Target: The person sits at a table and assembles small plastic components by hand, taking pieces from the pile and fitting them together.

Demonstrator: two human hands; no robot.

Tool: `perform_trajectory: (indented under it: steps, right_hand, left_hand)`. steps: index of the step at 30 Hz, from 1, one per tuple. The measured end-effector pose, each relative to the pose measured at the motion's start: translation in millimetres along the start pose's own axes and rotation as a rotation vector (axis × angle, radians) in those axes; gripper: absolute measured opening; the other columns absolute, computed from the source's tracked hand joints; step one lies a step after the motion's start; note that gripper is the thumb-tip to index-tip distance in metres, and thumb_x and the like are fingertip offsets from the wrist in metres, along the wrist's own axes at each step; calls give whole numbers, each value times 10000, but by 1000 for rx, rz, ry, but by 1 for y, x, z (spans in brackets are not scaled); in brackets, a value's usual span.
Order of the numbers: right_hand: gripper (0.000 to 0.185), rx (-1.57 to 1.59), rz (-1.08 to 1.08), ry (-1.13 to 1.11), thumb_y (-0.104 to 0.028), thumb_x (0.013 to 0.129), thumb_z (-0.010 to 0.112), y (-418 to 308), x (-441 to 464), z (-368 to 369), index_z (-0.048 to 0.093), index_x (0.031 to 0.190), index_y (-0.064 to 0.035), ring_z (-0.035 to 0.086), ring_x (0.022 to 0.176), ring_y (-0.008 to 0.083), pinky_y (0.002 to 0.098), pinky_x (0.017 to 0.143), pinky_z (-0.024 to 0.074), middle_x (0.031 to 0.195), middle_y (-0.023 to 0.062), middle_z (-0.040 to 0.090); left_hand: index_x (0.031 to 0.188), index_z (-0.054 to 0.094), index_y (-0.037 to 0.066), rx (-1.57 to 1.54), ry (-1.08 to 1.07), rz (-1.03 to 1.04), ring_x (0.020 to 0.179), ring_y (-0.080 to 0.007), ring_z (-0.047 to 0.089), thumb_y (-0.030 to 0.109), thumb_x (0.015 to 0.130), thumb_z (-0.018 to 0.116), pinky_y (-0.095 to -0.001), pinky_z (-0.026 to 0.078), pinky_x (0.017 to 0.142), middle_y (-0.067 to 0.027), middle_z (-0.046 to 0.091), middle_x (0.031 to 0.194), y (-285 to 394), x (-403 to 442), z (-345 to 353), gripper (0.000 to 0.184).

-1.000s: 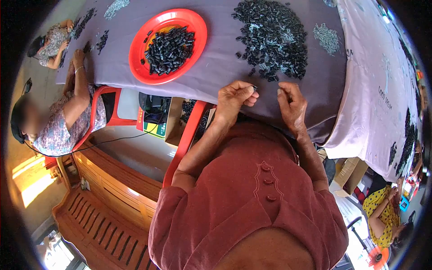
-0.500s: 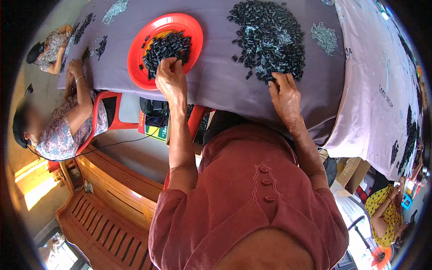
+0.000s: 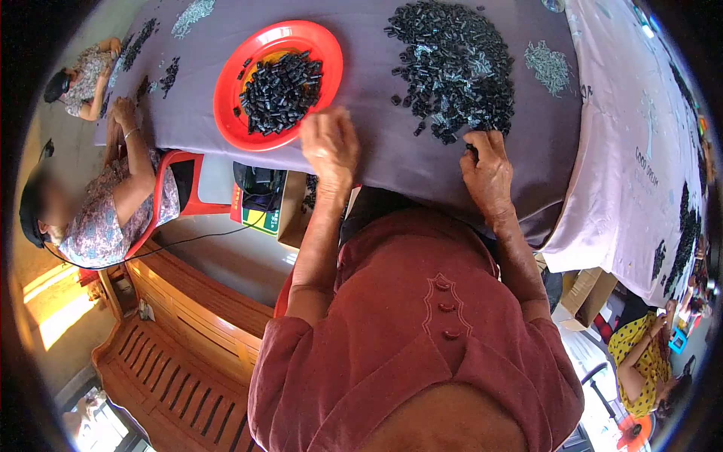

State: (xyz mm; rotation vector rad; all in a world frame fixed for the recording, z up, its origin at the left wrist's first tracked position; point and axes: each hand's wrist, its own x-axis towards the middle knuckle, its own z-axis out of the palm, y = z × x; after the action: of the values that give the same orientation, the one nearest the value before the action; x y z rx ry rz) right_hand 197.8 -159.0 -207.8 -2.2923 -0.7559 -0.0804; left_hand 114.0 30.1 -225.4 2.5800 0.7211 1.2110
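Observation:
My left hand (image 3: 330, 149) is at the lower right rim of a red plate (image 3: 226, 113), its fingers smeared by motion, so whether they hold anything is unclear. On the plate lies a heap of small black plastic pieces (image 3: 280, 90). My right hand (image 3: 488, 172) is closed at the near edge of a larger pile of black pieces (image 3: 444, 45) mixed with clear ones. Between its thumb and fingers a small black piece (image 3: 471, 150) shows.
A heap of small clear pieces (image 3: 547, 68) lies to the right on the grey cloth (image 3: 361, 75). At left a person (image 3: 113, 211) sits on a red chair by the table; another works at the far left. A wooden bench (image 3: 181, 377) stands below left.
My left hand has moved right, from the heap on the plate to beyond its rim. My right hand has drawn slightly back and right from the pile, with a black piece.

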Motion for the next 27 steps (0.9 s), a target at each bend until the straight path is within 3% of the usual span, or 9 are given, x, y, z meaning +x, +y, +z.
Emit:
perform_trajectory:
  steps: [3,6,10,23,27]
  right_hand:
    - [147,-42,-35,12,-29,620,499,-3,3,3,475,758,-71,489,627,251,329,526,400,727,71,451]
    - [114,-97,-125,27,-61,629,504,-2,9,8,459,733,-70,491,602,252,332,499,404,723,73,437]
    - [97,-132,-198,39,-81,633,509,0,15,13,428,681,-59,491,573,244,322,469,407,698,75,424]
    - [110,-91,-226,67,-72,621,531,0,22,22,434,672,-57,481,541,248,316,447,397,658,79,435]
    - [102,178,-201,240,-27,616,534,7,23,18,454,678,-42,474,516,210,277,463,398,651,76,460]
  left_hand:
    - [697,505,49,-189,-133,11,600,-250,481,19,620,533,-321,395,533,-100,499,642,20,-16,8,88]
    - [711,500,48,-244,-200,117,603,-264,481,27,623,532,-330,396,537,-110,497,642,27,-18,11,96]
    - [709,491,47,-261,-261,83,606,-282,480,38,635,520,-342,394,543,-109,493,641,28,-14,13,80]
    - [696,479,52,-284,-271,65,596,-281,465,59,636,513,-357,382,538,-106,464,627,26,-13,17,69]
    - [710,491,39,-276,-250,45,604,-278,482,36,636,518,-336,396,539,-108,497,664,28,-13,18,79]
